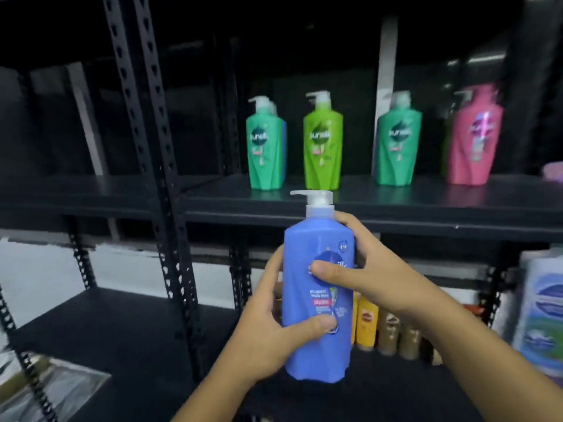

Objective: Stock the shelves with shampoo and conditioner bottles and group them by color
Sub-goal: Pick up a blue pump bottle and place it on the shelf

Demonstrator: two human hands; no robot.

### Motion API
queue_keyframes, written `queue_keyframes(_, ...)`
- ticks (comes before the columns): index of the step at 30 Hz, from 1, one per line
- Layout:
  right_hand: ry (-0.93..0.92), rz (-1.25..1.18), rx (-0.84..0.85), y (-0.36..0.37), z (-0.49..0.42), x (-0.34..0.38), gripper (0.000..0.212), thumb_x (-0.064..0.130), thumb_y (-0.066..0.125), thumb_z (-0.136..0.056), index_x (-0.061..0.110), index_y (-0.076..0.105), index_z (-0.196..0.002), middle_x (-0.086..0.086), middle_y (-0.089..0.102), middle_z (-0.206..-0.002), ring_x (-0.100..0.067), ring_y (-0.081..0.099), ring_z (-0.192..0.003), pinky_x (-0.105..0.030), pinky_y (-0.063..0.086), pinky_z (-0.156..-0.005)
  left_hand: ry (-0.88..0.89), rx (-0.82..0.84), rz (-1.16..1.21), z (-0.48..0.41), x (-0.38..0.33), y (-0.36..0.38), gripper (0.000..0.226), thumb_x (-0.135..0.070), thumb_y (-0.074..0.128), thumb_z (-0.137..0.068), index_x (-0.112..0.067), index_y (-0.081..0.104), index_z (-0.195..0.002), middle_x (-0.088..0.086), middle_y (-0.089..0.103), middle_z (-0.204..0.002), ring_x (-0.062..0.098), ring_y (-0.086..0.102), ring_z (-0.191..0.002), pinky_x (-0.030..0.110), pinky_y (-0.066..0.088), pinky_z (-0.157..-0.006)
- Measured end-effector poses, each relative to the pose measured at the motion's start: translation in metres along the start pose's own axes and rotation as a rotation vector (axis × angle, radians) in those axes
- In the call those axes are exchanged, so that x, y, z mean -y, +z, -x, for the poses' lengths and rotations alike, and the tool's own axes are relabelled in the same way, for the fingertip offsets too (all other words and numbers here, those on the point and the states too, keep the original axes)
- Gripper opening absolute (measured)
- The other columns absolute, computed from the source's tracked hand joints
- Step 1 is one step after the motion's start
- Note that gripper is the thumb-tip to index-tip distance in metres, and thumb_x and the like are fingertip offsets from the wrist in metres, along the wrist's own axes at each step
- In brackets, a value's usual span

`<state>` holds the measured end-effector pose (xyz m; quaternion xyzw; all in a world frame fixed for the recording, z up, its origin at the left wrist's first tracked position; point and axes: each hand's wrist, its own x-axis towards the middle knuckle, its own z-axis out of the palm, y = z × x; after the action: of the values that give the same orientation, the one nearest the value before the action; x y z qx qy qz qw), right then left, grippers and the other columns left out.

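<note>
Gripped by left hand [265, 324] and right hand [365, 269], the blue bottle [316, 239] stood upright, seemingly steadied for the twelve-o'clock shelf [396, 205].

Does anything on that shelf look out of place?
Yes. The lime-green bottle stands between the left teal bottle and the right teal bottle, splitting that colour group. Nothing looks spilled or tipped.

**Both hands gripping**

Our left hand [268, 315] wraps the blue bottle [316, 239] low down, thumb across its front; our right hand [368, 269] grips higher (thumb likewise in front). Both bare forearms [457, 333] reach up and inward.
</note>
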<state>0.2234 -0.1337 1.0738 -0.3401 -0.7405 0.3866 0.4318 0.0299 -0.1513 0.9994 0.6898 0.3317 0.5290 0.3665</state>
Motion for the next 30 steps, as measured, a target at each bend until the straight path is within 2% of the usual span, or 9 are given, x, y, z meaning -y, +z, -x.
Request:
queue_keyframes(3, -0.1, 0.05, -0.143, -0.023, 0.0, 0.025, 0.056, 0.04, 0.083, -0.076, 0.037, 0.056, -0.125, 0.007, 0.074, -0.112, -0.014, 0.072, -0.103, -0.045, 0.058, -0.089, 0.097, 0.034, 0.001, -0.033, -0.025, 0.01, 0.088, -0.006, 0.082, -0.085, -0.042, 0.038, -0.153, -0.005, 0.065, -0.138, 0.024, 0.067, -0.121, 0.044, 0.057, -0.095)
queue_keyframes(6, -0.204, 0.147, -0.31, -0.038, -0.003, 0.05, 0.056, 0.045, 0.083, -0.073, 0.04, 0.057, -0.122, 0.015, 0.074, -0.107, -0.006, 0.072, -0.095, -0.034, 0.06, -0.082, 0.172, 0.051, -0.054, -0.062, -0.046, 0.019, 0.087, -0.011, 0.078, -0.088, -0.037, 0.032, -0.157, -0.006, 0.064, -0.14, 0.022, 0.067, -0.122, 0.045, 0.055, -0.098)
queue_keyframes(9, -0.264, 0.215, -0.434, -0.059, -0.01, 0.065, 0.061, 0.049, 0.084, -0.073, 0.045, 0.052, -0.125, 0.018, 0.073, -0.108, -0.001, 0.071, -0.095, -0.031, 0.059, -0.082, 0.225, 0.13, -0.185, -0.09, -0.067, 0.026, 0.099, -0.023, 0.085, -0.085, -0.049, 0.02, -0.157, -0.016, 0.064, -0.137, 0.012, 0.068, -0.12, 0.044, 0.054, -0.101)
queue_keyframes(13, -0.275, 0.229, -0.469, -0.09, -0.027, 0.075, 0.063, 0.049, 0.083, -0.078, 0.049, 0.048, -0.13, 0.014, 0.073, -0.11, -0.005, 0.072, -0.097, -0.04, 0.061, -0.086, 0.275, 0.164, -0.314, -0.127, -0.092, 0.037, 0.105, -0.034, 0.091, -0.077, -0.053, 0.02, -0.152, -0.027, 0.066, -0.127, -0.002, 0.067, -0.112, 0.027, 0.055, -0.097)
queue_keyframes(18, -0.213, 0.251, -0.413, -0.133, -0.045, 0.086, 0.087, 0.055, 0.075, -0.082, 0.053, 0.022, -0.151, 0.02, 0.071, -0.115, 0.0, 0.07, -0.103, -0.034, 0.056, -0.093, 0.346, 0.116, -0.271, -0.17, -0.103, 0.054, 0.096, -0.024, 0.093, -0.075, -0.051, 0.032, -0.145, -0.026, 0.067, -0.124, -0.006, 0.066, -0.109, 0.008, 0.049, -0.085)
queue_keyframes(20, -0.132, 0.329, -0.353, -0.151, -0.05, 0.084, 0.091, 0.059, 0.073, -0.082, 0.051, 0.017, -0.153, 0.023, 0.071, -0.115, 0.002, 0.068, -0.105, -0.033, 0.053, -0.098, 0.348, 0.107, -0.246, -0.185, -0.099, 0.063, 0.095, -0.022, 0.093, -0.075, -0.047, 0.034, -0.146, -0.027, 0.067, -0.123, -0.004, 0.067, -0.109, 0.012, 0.052, -0.087)
queue_keyframes(23, 0.005, 0.425, -0.241, -0.175, -0.056, 0.074, 0.057, 0.064, 0.069, -0.083, 0.053, 0.045, -0.134, 0.023, 0.07, -0.117, 0.0, 0.067, -0.11, -0.04, 0.052, -0.101, 0.338, 0.105, -0.227, -0.209, -0.09, 0.072, 0.099, -0.024, 0.094, -0.073, -0.045, 0.033, -0.149, -0.026, 0.066, -0.126, 0.001, 0.068, -0.112, 0.029, 0.057, -0.096)
queue_keyframes(25, 0.051, 0.464, -0.23, -0.187, -0.059, 0.064, 0.043, 0.065, 0.066, -0.084, 0.055, 0.052, -0.123, 0.024, 0.071, -0.116, -0.001, 0.066, -0.11, -0.043, 0.053, -0.1, 0.316, 0.119, -0.225, -0.224, -0.082, 0.076, 0.1, -0.026, 0.094, -0.072, -0.044, 0.032, -0.149, -0.022, 0.067, -0.126, 0.003, 0.069, -0.112, 0.037, 0.057, -0.098)
queue_keyframes(30, 0.041, 0.457, -0.271, -0.204, -0.069, 0.038, 0.037, 0.053, 0.065, -0.092, 0.05, 0.052, -0.126, 0.023, 0.071, -0.115, -0.003, 0.066, -0.11, -0.043, 0.054, -0.099, 0.282, 0.169, -0.251, -0.248, -0.061, 0.087, 0.1, -0.032, 0.093, -0.074, -0.046, 0.028, -0.149, -0.026, 0.066, -0.125, 0.0, 0.067, -0.113, 0.036, 0.056, -0.101)
